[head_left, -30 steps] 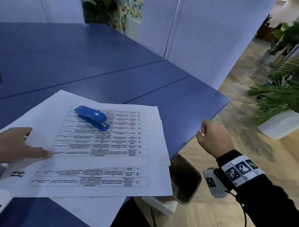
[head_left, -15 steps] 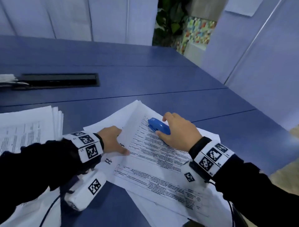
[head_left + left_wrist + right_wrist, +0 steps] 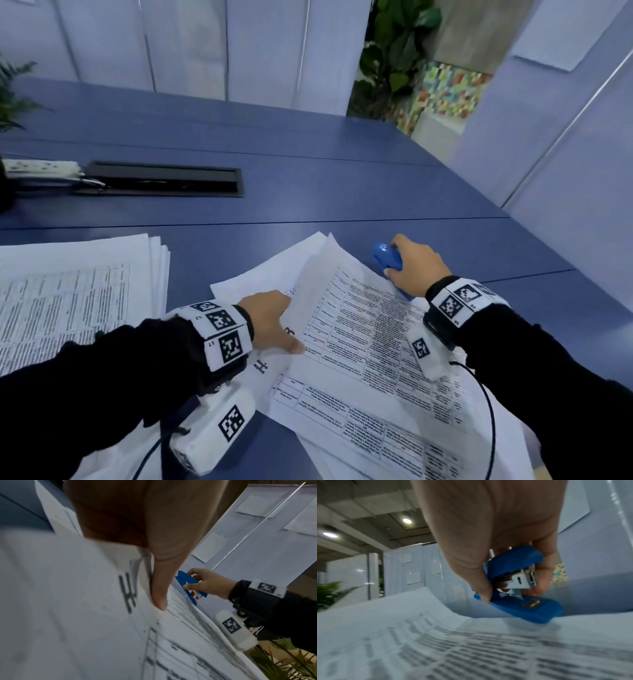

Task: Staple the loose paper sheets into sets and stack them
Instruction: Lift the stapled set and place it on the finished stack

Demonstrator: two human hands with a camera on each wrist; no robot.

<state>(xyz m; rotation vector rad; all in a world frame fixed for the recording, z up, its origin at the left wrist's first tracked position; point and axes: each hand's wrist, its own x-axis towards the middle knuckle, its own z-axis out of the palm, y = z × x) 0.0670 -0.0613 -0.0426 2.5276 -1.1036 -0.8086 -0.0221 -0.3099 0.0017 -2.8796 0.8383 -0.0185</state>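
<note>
Loose printed sheets [image 3: 370, 346] lie fanned on the blue table [image 3: 308, 192] in front of me. My left hand [image 3: 282, 325] pinches the raised left edge of the top sheet. Its thumb [image 3: 159, 600] lies on the print and the fingers are hidden under the paper. My right hand [image 3: 399, 262] grips the small blue stapler [image 3: 383, 258] by its sides, at the far right corner of the sheets. In the right wrist view the stapler [image 3: 513, 566] hangs tilted, its jaws apart and its base just above the paper's edge. A thicker pile of printed sheets [image 3: 68, 301] lies at the left.
A black cable slot [image 3: 161, 178] is set into the table farther back, with a white power strip [image 3: 41, 169] at its left end. Pale partition panels [image 3: 565, 154] stand behind and to the right. The table's edge runs close on the right.
The view has turned left. My right hand came from beyond the table's edge, took the stapler off the sheets and lifted it to their far right corner. My left hand stays on the sheet's edge.
</note>
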